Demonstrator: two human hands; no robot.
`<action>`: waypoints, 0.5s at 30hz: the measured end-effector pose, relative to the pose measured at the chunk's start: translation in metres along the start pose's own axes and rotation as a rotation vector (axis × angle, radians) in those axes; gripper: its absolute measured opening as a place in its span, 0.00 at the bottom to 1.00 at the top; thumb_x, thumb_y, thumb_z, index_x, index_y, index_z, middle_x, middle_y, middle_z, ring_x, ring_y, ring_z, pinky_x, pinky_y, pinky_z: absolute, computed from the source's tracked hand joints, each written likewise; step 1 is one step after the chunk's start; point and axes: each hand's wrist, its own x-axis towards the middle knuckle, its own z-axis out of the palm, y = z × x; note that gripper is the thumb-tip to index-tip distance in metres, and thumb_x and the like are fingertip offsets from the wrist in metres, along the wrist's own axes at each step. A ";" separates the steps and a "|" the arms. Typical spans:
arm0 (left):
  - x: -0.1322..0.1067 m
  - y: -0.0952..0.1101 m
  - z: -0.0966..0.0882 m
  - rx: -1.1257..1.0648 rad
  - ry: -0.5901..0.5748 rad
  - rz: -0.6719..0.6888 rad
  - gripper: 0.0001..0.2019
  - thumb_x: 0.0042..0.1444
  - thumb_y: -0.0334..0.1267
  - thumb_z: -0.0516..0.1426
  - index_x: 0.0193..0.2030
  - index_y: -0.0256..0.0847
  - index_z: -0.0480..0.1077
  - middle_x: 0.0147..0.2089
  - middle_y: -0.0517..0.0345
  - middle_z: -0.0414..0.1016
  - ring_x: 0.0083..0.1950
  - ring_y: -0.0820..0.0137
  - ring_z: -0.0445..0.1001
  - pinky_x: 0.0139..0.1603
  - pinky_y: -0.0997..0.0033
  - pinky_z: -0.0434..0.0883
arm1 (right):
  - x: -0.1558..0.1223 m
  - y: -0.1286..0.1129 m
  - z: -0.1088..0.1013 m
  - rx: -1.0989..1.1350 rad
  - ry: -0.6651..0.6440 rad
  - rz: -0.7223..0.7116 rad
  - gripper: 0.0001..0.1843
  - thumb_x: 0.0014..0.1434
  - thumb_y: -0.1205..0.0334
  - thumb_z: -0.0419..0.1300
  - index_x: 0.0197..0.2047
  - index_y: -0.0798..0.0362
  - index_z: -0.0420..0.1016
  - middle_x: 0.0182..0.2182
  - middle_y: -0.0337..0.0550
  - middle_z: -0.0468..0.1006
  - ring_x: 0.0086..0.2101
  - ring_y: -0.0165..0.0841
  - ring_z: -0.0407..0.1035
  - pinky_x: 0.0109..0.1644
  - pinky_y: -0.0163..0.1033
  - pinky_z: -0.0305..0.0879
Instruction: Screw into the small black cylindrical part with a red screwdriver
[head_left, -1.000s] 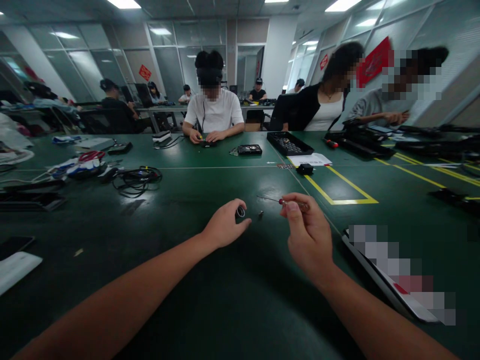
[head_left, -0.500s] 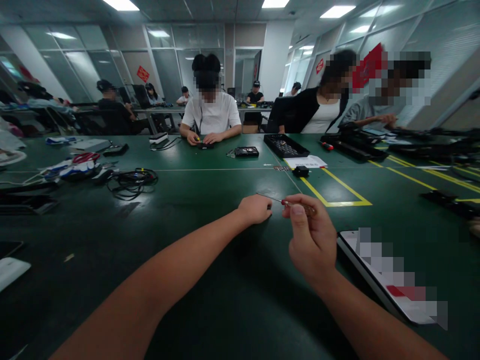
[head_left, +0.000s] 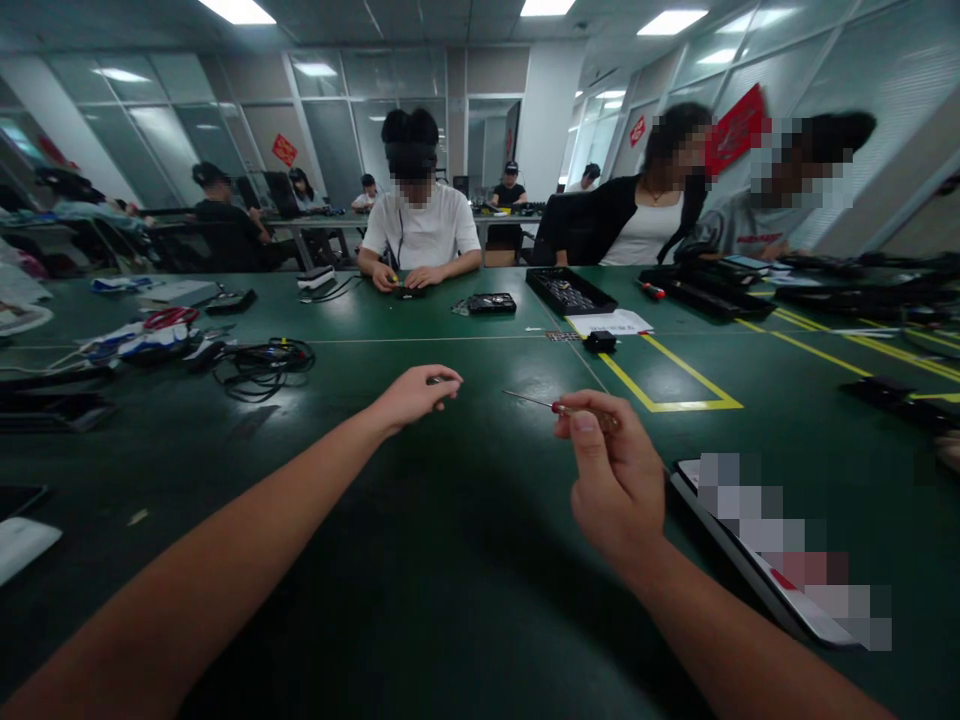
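Observation:
My right hand (head_left: 611,470) is closed around a small screwdriver (head_left: 536,402) with a thin metal shaft that points left over the green table (head_left: 465,560). My left hand (head_left: 412,393) is stretched out to the left of the shaft, fingers pinched on a small dark part (head_left: 435,380) at its fingertips. What exactly that part is cannot be made out. A flat device with a white-edged screen (head_left: 739,545) lies just right of my right hand.
A tangle of black cables (head_left: 259,362) and assorted gear (head_left: 146,335) lie far left. A black tray (head_left: 570,290), a paper sheet (head_left: 611,322) and a small black box (head_left: 600,342) sit beyond a yellow taped outline (head_left: 675,385). Other people sit along the far edge.
My left hand went right to a small item by the screwdriver tip, pinched it, then drew back left and farther away. The right hand stayed nearly still with the screwdriver.

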 end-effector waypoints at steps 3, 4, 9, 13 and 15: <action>-0.019 -0.010 -0.047 -0.292 0.228 -0.128 0.12 0.62 0.34 0.60 0.52 0.35 0.76 0.38 0.53 0.75 0.29 0.74 0.69 0.29 0.72 0.61 | 0.000 -0.001 0.000 0.009 -0.015 0.010 0.10 0.72 0.54 0.56 0.49 0.47 0.75 0.35 0.39 0.77 0.35 0.34 0.72 0.39 0.42 0.65; -0.026 -0.013 -0.062 -0.413 0.329 -0.159 0.12 0.61 0.32 0.61 0.51 0.34 0.77 0.36 0.54 0.75 0.29 0.74 0.68 0.28 0.72 0.61 | 0.000 -0.001 0.000 0.012 -0.019 0.012 0.10 0.72 0.54 0.55 0.49 0.47 0.75 0.35 0.39 0.77 0.35 0.34 0.72 0.39 0.42 0.65; -0.059 -0.033 -0.137 -0.533 0.641 -0.204 0.05 0.66 0.28 0.55 0.45 0.34 0.72 0.33 0.61 0.69 0.28 0.76 0.65 0.28 0.74 0.61 | 0.000 0.000 0.002 0.015 -0.031 0.020 0.10 0.72 0.54 0.55 0.49 0.47 0.75 0.34 0.39 0.77 0.35 0.34 0.71 0.38 0.42 0.65; -0.083 -0.055 -0.187 -0.574 0.911 -0.251 0.08 0.69 0.27 0.47 0.38 0.36 0.63 0.31 0.63 0.64 0.27 0.75 0.64 0.29 0.74 0.63 | 0.000 0.001 0.003 0.008 -0.055 0.030 0.11 0.71 0.53 0.56 0.48 0.47 0.75 0.33 0.39 0.77 0.34 0.34 0.71 0.37 0.41 0.65; -0.094 -0.064 -0.206 -0.565 1.028 -0.269 0.09 0.69 0.25 0.45 0.37 0.37 0.60 0.31 0.63 0.64 0.27 0.74 0.64 0.29 0.73 0.63 | 0.000 0.001 0.002 -0.003 -0.071 0.039 0.11 0.71 0.53 0.56 0.48 0.47 0.76 0.32 0.39 0.76 0.33 0.34 0.71 0.36 0.41 0.65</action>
